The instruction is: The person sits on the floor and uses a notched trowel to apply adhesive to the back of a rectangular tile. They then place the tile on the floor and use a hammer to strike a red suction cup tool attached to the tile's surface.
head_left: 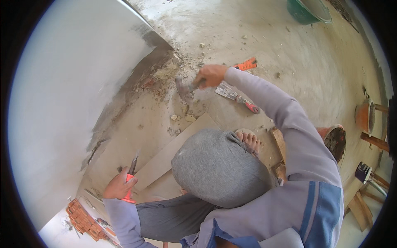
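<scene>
In my left hand [115,187], low at the left, is a trowel [129,188] with an orange-red handle; its narrow dark blade points up and away. My right hand [213,75] reaches out to the far middle, closed round a short tool with a wide greyish head [183,89]. That head is smeared by motion, so its exact kind is unclear. It is over crumbled mortar [169,70] at the foot of the wall. A putty knife [226,90] with a red and grey handle lies beneath my right forearm. Beyond that wrist shows an orange tool handle [247,64], partly hidden.
The white wall [78,74] rises on the left, its base dark and broken. A pale board [165,153] lies before my knee. Buckets stand around: green [300,10] far off, orange [362,115] and reddish [324,132] at right. Wood pieces [279,144] and stacked bricks [84,219] are nearby.
</scene>
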Demonstrator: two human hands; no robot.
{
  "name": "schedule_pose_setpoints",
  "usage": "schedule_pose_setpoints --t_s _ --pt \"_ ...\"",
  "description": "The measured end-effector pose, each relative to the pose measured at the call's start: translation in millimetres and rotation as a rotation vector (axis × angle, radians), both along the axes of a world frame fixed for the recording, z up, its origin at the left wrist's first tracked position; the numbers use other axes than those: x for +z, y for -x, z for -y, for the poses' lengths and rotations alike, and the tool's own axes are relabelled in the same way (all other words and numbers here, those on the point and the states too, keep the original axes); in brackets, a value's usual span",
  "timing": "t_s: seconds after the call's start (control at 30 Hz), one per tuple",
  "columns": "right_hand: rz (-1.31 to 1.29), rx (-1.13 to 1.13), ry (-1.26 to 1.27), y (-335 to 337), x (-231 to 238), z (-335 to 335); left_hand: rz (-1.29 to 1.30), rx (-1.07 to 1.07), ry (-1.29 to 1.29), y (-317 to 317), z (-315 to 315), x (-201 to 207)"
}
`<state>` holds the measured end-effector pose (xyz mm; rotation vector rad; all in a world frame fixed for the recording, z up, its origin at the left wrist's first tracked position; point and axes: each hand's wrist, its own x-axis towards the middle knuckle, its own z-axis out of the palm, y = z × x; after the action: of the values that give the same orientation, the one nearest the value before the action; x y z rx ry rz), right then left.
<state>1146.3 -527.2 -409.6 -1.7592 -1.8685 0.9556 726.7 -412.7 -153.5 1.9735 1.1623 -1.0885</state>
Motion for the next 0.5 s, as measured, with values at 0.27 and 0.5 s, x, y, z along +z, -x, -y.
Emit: schedule_pose_setpoints --t_s 0.27,0.5 --pt "-0.067 -0.238 -0.189 2 4 25 -0.047 0.243 0.207 18 -14 -12" --pt "-0.061 -0.282 -0.111 -36 -40 -1 -0.056 0.180 0.073 -25 -18 -26"
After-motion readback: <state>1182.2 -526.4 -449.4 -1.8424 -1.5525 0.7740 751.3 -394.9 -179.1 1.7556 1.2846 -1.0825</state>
